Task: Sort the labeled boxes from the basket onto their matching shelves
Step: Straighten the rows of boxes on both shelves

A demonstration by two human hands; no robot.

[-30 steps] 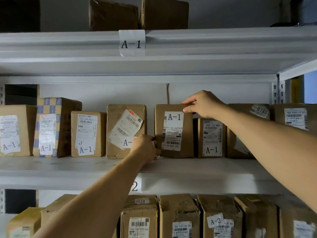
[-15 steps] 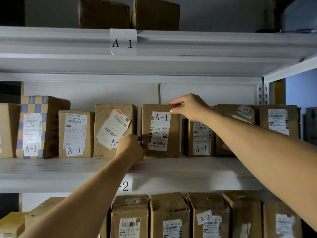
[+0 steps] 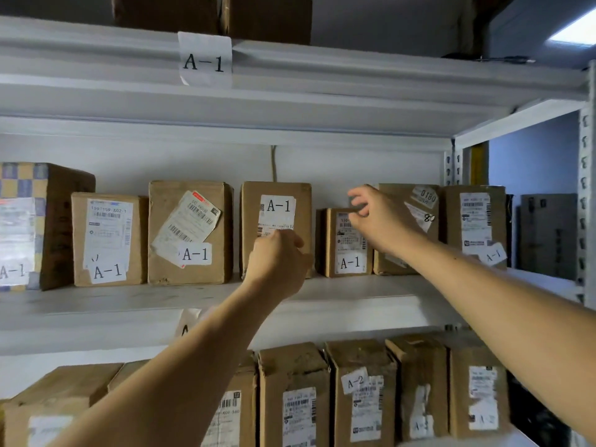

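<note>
Now, the white shelf [image 3: 371, 287] fills the view, its beam above tagged A-1 [image 3: 205, 59], cardboard parcels lined along it. Dead centre stands the A-1 box [image 3: 277, 201], upright on the shelf between a box with a slanted label [image 3: 190, 232] and a smaller box [image 3: 346, 243]. The left hand [image 3: 279, 258] is in front of its lower face, fingers curled out of sight; whether they grip it I cannot tell. The right hand [image 3: 375, 217] hangs off the box, fingers loosely curled, holding nothing. Below, A-2 boxes [image 3: 361, 391] pack the lower shelf.
</note>
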